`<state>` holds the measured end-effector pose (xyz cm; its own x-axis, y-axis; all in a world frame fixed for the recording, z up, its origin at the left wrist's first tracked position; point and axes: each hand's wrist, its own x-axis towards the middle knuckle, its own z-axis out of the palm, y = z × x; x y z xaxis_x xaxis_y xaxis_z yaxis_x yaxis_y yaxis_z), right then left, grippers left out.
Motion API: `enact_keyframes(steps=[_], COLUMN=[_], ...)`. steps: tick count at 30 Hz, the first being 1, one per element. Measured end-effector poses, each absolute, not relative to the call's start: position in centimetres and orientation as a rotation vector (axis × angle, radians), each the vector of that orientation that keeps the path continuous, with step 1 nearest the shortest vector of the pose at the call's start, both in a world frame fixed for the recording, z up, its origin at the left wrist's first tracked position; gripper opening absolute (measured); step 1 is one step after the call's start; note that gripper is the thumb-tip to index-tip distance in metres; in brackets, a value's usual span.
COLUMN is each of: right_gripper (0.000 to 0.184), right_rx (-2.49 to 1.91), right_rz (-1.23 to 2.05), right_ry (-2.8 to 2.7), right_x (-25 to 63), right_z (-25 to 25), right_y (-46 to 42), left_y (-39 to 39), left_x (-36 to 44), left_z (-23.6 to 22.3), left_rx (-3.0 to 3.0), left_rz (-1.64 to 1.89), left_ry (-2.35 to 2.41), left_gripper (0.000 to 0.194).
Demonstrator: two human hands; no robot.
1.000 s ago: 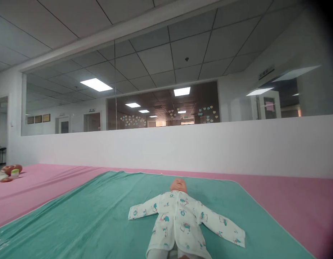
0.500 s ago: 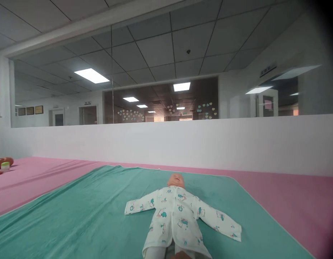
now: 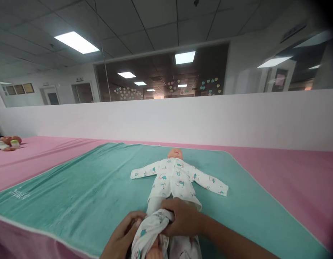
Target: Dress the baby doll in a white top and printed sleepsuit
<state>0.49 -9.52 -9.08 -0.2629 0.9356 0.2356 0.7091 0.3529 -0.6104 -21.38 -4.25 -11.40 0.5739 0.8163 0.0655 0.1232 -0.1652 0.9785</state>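
Note:
A baby doll lies on its back with its head at the far end, wearing a white printed jacket with both sleeves spread out. White printed baby pants are bunched around its lower legs, and a bare doll foot shows at the bottom edge. My right hand grips the gathered top of the pants, with fingers wrapped round the cloth. On the other side, my left hand is closed at the edge of the same cloth, its fingers curled and partly hidden.
Under the doll spreads a green blanket on a pink padded surface. At the far left lie another doll and a small jar with a green lid. A low white wall with glass above it stands behind.
My view has tilted down. Both my hands have come into clear view on the printed pants at the doll's legs; earlier only a bit of one hand showed.

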Motion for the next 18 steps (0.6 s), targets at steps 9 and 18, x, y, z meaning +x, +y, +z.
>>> enact_keyframes(steps=[9, 18], right_gripper=[0.018, 0.031], right_rx=[-1.415, -1.282], right_rz=[0.334, 0.700], right_ry=[-1.793, -2.010], right_x=[-0.2, 1.6], right_z=[-9.6, -7.8], right_y=[-9.6, -9.9], left_y=[-2.9, -1.0], left_x=[-19.4, -17.5], left_z=[-8.8, -10.0], left_rx=[1.971, 2.012], left_rz=[0.432, 0.812], left_ry=[0.556, 0.685], left_gripper=[0.019, 0.015])
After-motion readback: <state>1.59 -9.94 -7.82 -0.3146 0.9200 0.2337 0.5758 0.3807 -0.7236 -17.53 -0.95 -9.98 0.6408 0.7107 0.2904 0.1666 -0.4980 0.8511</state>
